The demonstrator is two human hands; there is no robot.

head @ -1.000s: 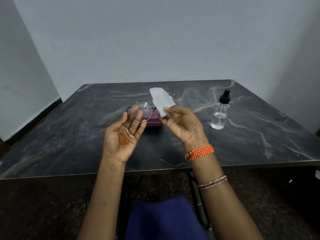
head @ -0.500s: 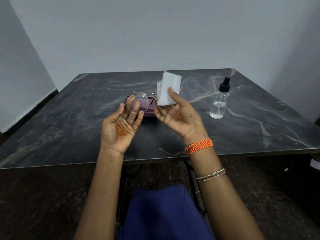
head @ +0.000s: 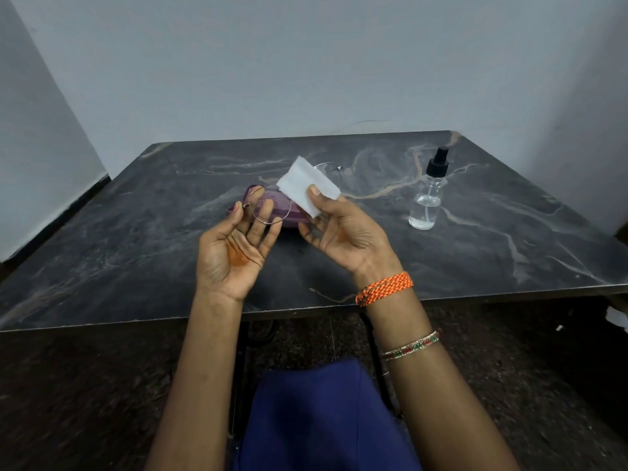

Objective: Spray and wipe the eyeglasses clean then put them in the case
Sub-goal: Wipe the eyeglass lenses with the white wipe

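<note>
Plain pale walls, dark marble worktop [head: 136, 253] with light veins. One pair of wire-rim eyeglasses [head: 272, 205] held up over the worktop, in front of one purple glasses case [head: 289, 215] that lies flat near the middle; whether its lid is closed I cannot tell. Left hand [head: 234, 246] palm up, its fingers [head: 263, 215] curled loosely under the left lens and pinching the frame at the hinge corner. Right hand [head: 343, 232] pinches one white wipe [head: 307, 186], thumb on the near face, wipe covering the right lens; one temple tip pokes out behind it. One clear spray bottle [head: 426, 202] with black pump, upright, well apart to the right, a little liquid in the bottom. Two bracelets on the right wrist: one orange woven band [head: 384, 288], one beaded bangle [head: 411, 346].

Judgement: wiping step under way, casing not yet done. Glasses look light, thin and bendy at the wire, lenses fragile and smudge-prone, so hold by rim or hinge, not lens face. Wipe is soft, limp, light. Bottle looks slippery, tips easily.
</note>
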